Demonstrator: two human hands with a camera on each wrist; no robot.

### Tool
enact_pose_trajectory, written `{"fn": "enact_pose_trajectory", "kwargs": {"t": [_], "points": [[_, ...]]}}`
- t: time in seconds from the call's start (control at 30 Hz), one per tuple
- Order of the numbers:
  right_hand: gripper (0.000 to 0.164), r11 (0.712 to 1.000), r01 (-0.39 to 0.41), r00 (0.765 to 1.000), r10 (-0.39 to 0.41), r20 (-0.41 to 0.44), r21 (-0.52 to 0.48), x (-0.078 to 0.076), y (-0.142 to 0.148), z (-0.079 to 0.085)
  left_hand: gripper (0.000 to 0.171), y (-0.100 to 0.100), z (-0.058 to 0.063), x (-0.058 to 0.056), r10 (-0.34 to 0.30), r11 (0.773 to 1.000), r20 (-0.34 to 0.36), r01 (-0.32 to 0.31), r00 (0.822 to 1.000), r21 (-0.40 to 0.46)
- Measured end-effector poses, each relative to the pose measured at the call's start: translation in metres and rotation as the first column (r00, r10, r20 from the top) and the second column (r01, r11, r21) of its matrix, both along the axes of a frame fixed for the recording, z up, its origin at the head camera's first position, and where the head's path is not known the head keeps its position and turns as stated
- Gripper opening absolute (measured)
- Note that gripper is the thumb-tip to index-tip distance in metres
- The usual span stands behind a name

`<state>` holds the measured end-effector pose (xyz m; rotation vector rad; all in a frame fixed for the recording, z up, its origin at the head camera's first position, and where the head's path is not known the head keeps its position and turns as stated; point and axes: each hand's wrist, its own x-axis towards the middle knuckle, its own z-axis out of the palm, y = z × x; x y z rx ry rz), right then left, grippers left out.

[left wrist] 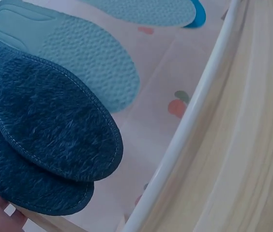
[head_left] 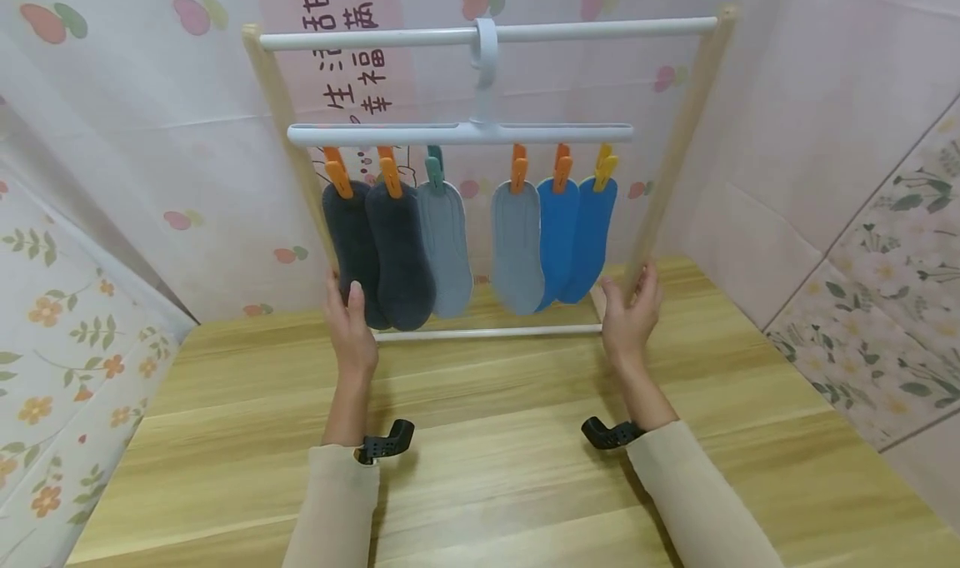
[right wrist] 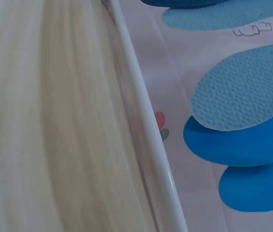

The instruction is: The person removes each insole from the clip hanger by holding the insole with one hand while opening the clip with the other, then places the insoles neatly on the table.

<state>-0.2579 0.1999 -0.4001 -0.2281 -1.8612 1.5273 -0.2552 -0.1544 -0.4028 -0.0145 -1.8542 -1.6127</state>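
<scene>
A rack (head_left: 483,35) with pale wooden side posts and white crossbars stands on the table. From its top bar hangs a white hanger (head_left: 457,135) with orange, green and yellow clips. The clips hold insoles: two dark fuzzy insoles (head_left: 401,260) at left, two grey-blue textured insoles (head_left: 517,251) in the middle, two blue insoles (head_left: 592,239) at right. My left hand (head_left: 352,335) grips the left post low down, beside the dark insoles, its fingers partly hidden. My right hand (head_left: 632,318) grips the right post, thumb and fingers on either side of it.
The wood-grain table (head_left: 480,435) extends in front of the rack. A printed curtain (head_left: 187,210) hangs behind it, and a floral cloth (head_left: 67,376) hangs at left. A patterned wall (head_left: 877,301) rises at right. Near the table runs the lower white crossbar (head_left: 487,333).
</scene>
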Motion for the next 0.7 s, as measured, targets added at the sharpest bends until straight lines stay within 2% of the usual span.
{"fn": "enact_pose_trajectory", "kwargs": {"t": [0.1, 0.2, 0.4, 0.7], "points": [[0.064, 1.0, -0.004, 1.0, 0.004, 0.005, 0.019, -0.006, -0.007, 0.001, 0.066, -0.006, 0.0, 0.002, 0.051, 0.999, 0.061, -0.051, 0.997, -0.008], [0.064, 1.0, -0.012, 1.0, 0.012, 0.018, 0.018, -0.011, -0.013, 0.002, 0.066, -0.011, -0.001, 0.002, 0.084, 0.996, 0.062, -0.083, 0.995, -0.021], [0.062, 0.997, -0.075, 0.997, 0.075, 0.006, 0.011, -0.02, -0.025, 0.001, 0.066, -0.022, -0.001, 0.003, 0.091, 0.996, 0.025, -0.092, 0.996, 0.013], [0.07, 0.995, -0.097, 0.995, 0.096, 0.034, 0.021, -0.033, -0.036, -0.001, 0.072, -0.027, -0.003, 0.002, 0.176, 0.984, 0.106, -0.176, 0.979, -0.017]]}}
